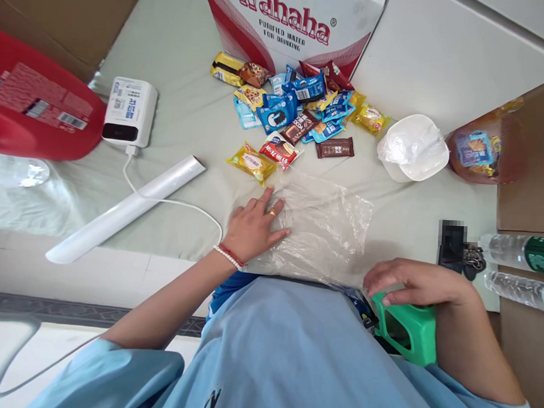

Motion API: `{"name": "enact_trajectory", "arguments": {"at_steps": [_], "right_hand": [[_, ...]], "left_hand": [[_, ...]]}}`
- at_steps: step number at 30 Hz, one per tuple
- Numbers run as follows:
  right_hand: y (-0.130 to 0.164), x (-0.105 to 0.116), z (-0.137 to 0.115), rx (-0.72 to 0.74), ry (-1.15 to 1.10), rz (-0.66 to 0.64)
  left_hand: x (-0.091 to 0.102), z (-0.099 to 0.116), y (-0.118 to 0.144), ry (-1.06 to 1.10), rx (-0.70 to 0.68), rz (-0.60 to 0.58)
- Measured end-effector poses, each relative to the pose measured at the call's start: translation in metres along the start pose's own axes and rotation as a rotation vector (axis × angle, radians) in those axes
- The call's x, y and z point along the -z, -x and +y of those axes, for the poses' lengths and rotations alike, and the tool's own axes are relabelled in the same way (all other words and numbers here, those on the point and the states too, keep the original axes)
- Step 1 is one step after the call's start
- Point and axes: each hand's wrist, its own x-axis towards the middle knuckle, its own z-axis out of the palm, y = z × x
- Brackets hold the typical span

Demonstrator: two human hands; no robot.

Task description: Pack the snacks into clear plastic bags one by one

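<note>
A clear, crinkled plastic bag or sheet (pixel 325 224) lies flat on the cloth-covered surface before me. My left hand (pixel 255 224) rests on its left part, fingers spread, holding nothing. Just beyond those fingertips lies a yellow-wrapped snack (pixel 254 162), beside a red and white snack packet (pixel 281 149). Off the sheet's lower right corner is my right hand (pixel 401 279), palm down and empty, its fingers loosely stretched. Below that hand is a green plastic item with an opening (pixel 411 330); whether they touch I cannot tell. Farther back, several wrapped snacks (pixel 304 88) form a loose pile.
A Wahaha water carton (pixel 293 24) stands behind the pile. At right are a white container (pixel 412 150), a brownish translucent container (pixel 477 150) and plastic bottles (pixel 508 250). At left lie a white tube (pixel 127 207), a white cabled device (pixel 130 110) and a red container (pixel 42 98).
</note>
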Motion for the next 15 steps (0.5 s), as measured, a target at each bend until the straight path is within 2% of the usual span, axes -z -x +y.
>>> {"name": "enact_trajectory", "arguments": {"at_steps": [1, 2, 4, 6, 8, 11, 13, 15], "right_hand": [[0.003, 0.004, -0.006, 0.007, 0.012, 0.021], [0.001, 0.009, -0.011, 0.019, 0.044, 0.102], [-0.014, 0.019, -0.019, 0.046, 0.149, 0.407], [-0.042, 0.031, -0.020, 0.059, 0.264, 0.736], [-0.076, 0.046, -0.014, 0.042, 0.385, 0.934], [-0.124, 0.080, 0.003, -0.062, 0.616, 1.045], [-0.147, 0.109, 0.013, -0.152, 0.732, 1.037], [-0.163, 0.136, 0.017, -0.233, 0.782, 0.971]], "left_hand": [[-0.002, 0.002, 0.002, -0.012, 0.002, 0.013], [-0.004, 0.004, 0.004, -0.019, 0.008, 0.026], [-0.008, 0.007, 0.008, -0.017, 0.032, 0.058], [-0.015, 0.010, 0.013, -0.016, 0.054, 0.117], [-0.023, 0.010, 0.017, -0.029, 0.054, 0.194], [-0.035, 0.009, 0.024, -0.040, 0.040, 0.257], [-0.041, 0.008, 0.026, -0.025, 0.046, 0.251], [-0.044, 0.008, 0.027, -0.005, 0.065, 0.238]]}}
